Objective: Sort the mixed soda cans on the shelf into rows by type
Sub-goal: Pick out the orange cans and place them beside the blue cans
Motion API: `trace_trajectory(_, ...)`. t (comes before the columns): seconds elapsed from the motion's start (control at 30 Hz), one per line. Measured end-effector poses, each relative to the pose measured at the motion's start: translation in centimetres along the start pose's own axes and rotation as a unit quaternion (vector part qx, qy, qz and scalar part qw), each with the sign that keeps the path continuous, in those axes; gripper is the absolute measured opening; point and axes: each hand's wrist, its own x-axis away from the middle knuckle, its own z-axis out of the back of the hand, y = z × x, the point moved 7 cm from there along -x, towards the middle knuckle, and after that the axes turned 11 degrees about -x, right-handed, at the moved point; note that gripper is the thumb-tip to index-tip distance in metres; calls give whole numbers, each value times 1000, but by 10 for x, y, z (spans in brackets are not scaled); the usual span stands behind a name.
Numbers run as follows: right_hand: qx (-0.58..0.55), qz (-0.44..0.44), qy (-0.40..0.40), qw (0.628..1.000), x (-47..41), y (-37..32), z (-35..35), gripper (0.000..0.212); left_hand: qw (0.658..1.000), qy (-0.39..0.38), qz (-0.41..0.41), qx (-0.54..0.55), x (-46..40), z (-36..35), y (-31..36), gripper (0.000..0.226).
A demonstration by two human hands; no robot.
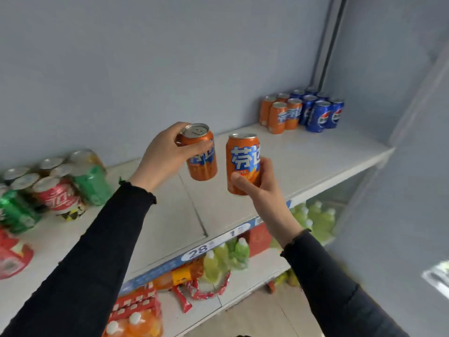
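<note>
Sort partly done — two orange cans in hand, a mixed cluster left at the far left of the shelf.

Left hand [167, 156] wraps from above round one orange can [202, 154], tilted; right hand [257, 188] clamps a second orange can [243, 164] from below, upright. Both cans are held in the air above the white shelf [315, 156], close beside each other but apart. At the far right of the shelf the sorted group stands: orange cans [280, 114] next to blue cans [320, 113], each kind in its own rows. At the left, green cans [91, 186], a red can [57, 195] and other silver-topped cans whose labels I cannot read are bunched and mixed — judged unsorted. Likely destination for the held pair: the orange rows at right.
</note>
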Motion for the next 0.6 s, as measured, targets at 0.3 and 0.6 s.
trace_trajectory(0.3,49,-28,73,996,-62,-18,192,52,997,-61,13,45,-63,-173,73,66)
trace_trajectory(0.6,184,8,98,978,-193,0,269,67,998,-41,17,33,-158,-252,72,45)
